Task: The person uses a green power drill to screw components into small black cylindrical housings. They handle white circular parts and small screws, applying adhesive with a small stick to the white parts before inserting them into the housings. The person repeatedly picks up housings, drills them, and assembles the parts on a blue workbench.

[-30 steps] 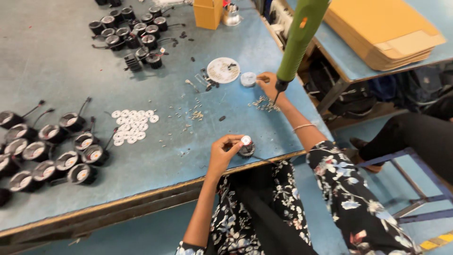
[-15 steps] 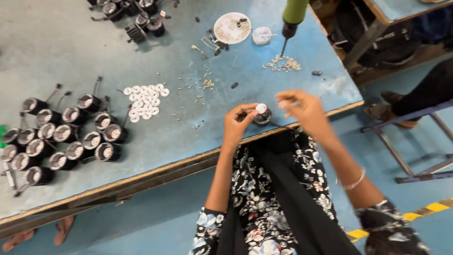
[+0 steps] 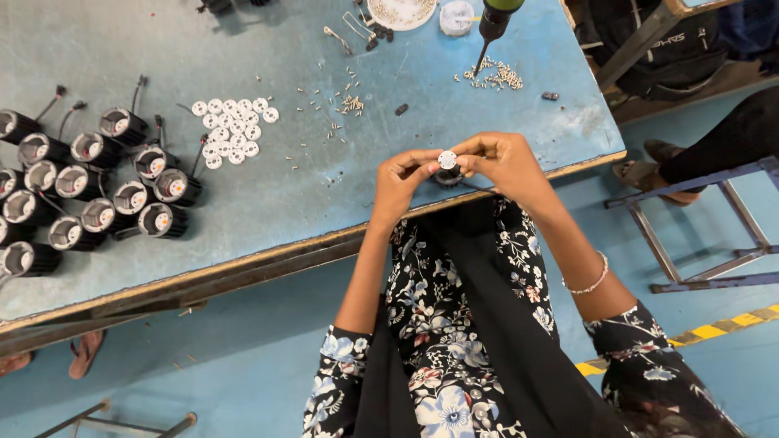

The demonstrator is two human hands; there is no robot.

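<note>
Both hands meet over the near edge of the blue table (image 3: pixel 268 211). My left hand (image 3: pixel 403 180) and my right hand (image 3: pixel 505 161) pinch a small white round disc (image 3: pixel 447 159) between their fingertips. Just under the disc a small black cylindrical housing (image 3: pixel 448 177) stands on the table, mostly hidden by my fingers. A hanging green electric screwdriver (image 3: pixel 492 18) points its bit down at a pile of small screws (image 3: pixel 497 76) beyond my right hand.
Several black cylindrical lamp housings with wires (image 3: pixel 97 186) are grouped at the table's left. A cluster of white discs (image 3: pixel 231 130) lies mid-table, with loose screws (image 3: pixel 349 101) scattered nearby. A white dish (image 3: pixel 402 11) sits at the far edge. A blue metal stool frame (image 3: pixel 698 235) stands on the right.
My right hand has come back from the screw pile to join the left hand on the white disc. The view has shifted, so the table sits higher in the picture.
</note>
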